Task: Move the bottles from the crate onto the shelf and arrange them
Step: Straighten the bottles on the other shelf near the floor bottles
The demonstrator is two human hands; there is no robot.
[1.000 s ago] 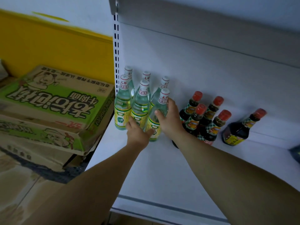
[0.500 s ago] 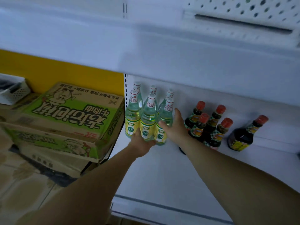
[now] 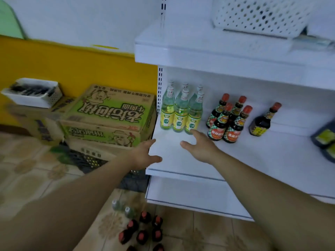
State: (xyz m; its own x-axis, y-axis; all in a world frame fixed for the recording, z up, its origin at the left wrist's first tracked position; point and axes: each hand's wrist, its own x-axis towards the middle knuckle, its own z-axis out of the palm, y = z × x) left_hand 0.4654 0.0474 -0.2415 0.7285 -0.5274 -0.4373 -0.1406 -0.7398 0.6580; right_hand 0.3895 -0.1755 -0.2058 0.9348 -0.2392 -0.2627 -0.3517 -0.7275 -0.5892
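Note:
Several clear green bottles with white caps stand in two tight rows at the far left of the white shelf. To their right stand several dark sauce bottles with red caps, and one more dark bottle stands apart. My left hand hovers empty at the shelf's left front corner, fingers spread. My right hand is empty too, just in front of the green bottles, not touching them. On the floor below, several red-capped bottles and two clear ones stand together.
Stacked green cardboard boxes sit left of the shelf, with a dark crate in front of them. A white basket rests on boxes farther left. Another white perforated basket sits on the upper shelf. Dark packets lie at the right edge.
Both hands let go of the green bottles and pulled back toward the shelf's front. The view rose and backed away, so the upper shelf and floor bottles show.

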